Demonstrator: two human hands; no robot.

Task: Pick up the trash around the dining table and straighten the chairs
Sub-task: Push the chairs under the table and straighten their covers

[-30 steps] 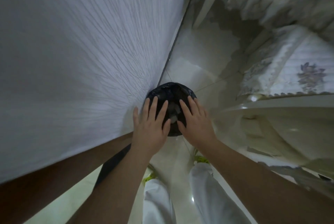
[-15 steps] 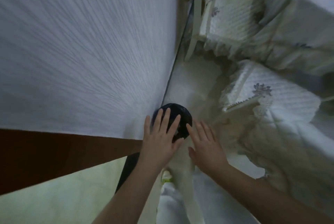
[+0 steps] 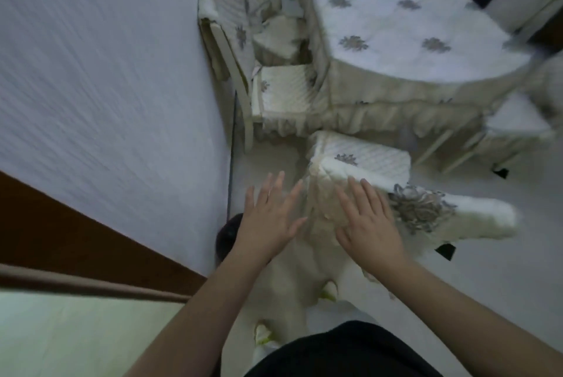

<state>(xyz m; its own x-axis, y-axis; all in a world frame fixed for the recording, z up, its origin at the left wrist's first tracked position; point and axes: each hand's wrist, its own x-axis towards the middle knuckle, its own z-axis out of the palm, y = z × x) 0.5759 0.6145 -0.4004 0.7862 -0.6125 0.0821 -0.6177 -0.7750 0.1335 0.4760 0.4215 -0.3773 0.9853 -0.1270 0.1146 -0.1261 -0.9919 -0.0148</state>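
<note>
We are spreading the fingers (image 3: 275,191) of our left hand (image 3: 268,224) wide, flat and released, grasping nothing; they are hanging over the pale floor (image 3: 487,279) just beside the near chair (image 3: 365,169). The fingers (image 3: 367,197) of our right hand (image 3: 370,224) are also lying open and straight, clenched on nothing, and they are overlapping the near chair's padded back; whether they are touching the cloth or hovering just above it we cannot tell.

Under our left wrist a black bin (image 3: 227,236) is sitting on the floor against the wall (image 3: 106,87), mostly hidden by the hand and forearm, so we are not seeing what lies in it.

The near chair is standing askew to the table (image 3: 396,29), its flowered back pointing toward us and to the right, its quilted seat toward the table's skirt. A second chair (image 3: 283,93) is standing between the wall and the table, its seat tucked against the frilled cloth, and a third chair (image 3: 240,11) is standing farther along the wall. At the right edge a fourth chair (image 3: 515,130) is showing, blurred.

Two small black scraps are lying on the floor: one (image 3: 445,250) just beside the near chair's back, the other (image 3: 500,172) farther right, near the fourth chair's legs. What they are made of we cannot tell.
</note>
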